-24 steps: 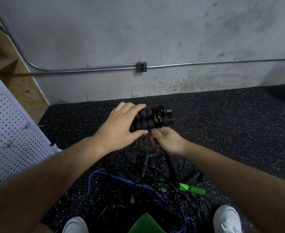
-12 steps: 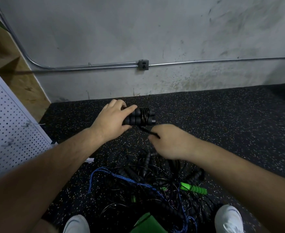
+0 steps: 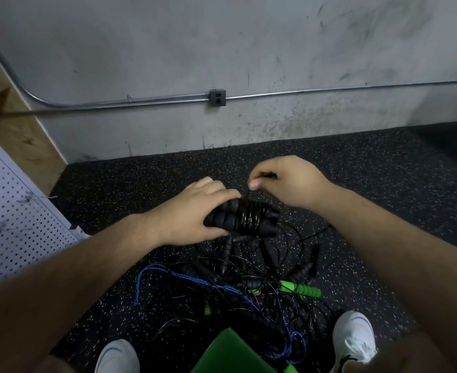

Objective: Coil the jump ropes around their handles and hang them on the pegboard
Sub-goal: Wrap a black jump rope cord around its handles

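GYM FLOOR: A person's L hand (image 3: 192, 211) grips a pair of black foam handles (image 3: 222, 222) held side by side, fingers over the top and thumb underneath. Black cord (image 3: 250, 218) is wound in tight turns around the handles' mid-section, just past the fingertips. The bundle sits over the far edge of a tangled pile of jump ropes (image 3: 238, 275) on the speckled rubber floor (image 3: 383, 179).

The R hand (image 3: 292, 181) hovers just above and to the right of the bundle, not touching the handles. Its fingers are curled and the thumb tip is drawn toward the forefinger as in a pinch. Whether a strand runs btwn them is too fine to tell.

The pile holds more black ribbed handles and thin black cords. A blue braided rope (image 3: 168, 273) loops out at its left, w/ a bright green handle (image 3: 300, 288) at its right edge. Near the bottom of the frame are a left white shoe (image 3: 117, 356) and a right white shoe (image 3: 354, 337). A flat green object (image 3: 232, 354) lies btwn them; what it is can't be told.

A white pegboard (image 3: 12, 211) stands at far left, well apart from the bundle. In the bkgd is a stained concrete wall (image 3: 249, 36) w/ a metal conduit (image 3: 329, 88) and an outlet box (image 3: 217, 97).
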`<action>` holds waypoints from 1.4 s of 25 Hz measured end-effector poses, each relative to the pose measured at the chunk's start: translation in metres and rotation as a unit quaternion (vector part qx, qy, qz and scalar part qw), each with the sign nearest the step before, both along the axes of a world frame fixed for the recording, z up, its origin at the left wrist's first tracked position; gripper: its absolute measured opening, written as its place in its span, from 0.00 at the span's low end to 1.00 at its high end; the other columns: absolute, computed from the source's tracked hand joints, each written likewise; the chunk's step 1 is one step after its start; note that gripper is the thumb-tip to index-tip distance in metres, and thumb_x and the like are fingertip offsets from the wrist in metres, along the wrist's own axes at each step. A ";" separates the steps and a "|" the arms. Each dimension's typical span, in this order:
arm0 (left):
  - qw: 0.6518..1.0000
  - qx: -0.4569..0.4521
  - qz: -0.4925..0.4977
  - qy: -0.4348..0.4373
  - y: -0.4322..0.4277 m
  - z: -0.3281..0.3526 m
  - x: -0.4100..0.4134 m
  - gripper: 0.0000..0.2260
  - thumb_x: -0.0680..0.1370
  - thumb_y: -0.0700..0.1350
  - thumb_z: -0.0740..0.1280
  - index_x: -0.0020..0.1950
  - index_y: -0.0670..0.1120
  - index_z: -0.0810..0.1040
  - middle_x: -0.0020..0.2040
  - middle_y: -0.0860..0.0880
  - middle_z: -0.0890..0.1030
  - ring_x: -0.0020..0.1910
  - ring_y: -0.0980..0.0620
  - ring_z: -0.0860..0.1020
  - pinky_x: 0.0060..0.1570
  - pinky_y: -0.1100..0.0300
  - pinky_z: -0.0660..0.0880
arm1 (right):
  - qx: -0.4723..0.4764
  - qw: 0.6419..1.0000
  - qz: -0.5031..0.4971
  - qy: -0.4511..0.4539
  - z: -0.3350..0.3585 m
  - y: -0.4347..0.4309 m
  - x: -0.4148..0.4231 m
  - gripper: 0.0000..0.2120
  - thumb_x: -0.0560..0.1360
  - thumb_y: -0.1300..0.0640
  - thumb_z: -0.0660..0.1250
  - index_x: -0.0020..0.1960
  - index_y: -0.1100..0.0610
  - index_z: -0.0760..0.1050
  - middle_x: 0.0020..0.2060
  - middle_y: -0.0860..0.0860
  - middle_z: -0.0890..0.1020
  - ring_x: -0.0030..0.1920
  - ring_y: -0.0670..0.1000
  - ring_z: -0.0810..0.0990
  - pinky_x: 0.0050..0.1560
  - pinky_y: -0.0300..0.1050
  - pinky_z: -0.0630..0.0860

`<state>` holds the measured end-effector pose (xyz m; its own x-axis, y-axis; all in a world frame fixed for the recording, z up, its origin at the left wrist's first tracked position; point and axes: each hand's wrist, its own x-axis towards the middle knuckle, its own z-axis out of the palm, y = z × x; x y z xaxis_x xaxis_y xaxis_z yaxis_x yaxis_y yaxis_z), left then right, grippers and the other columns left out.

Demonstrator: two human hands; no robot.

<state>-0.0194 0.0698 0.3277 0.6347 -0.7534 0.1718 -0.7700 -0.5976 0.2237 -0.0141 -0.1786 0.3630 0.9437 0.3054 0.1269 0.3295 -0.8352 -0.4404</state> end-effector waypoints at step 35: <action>0.999 -0.024 -0.017 0.019 -0.009 -0.006 -0.015 0.28 0.75 0.55 0.74 0.73 0.54 0.70 0.57 0.59 0.70 0.60 0.57 0.65 0.67 0.59 0.66 | -0.075 0.996 0.010 -0.046 -0.001 -0.010 -0.005 0.08 0.81 0.48 0.65 0.53 0.45 0.83 0.49 0.40 0.84 0.50 0.45 0.80 0.51 0.46 0.78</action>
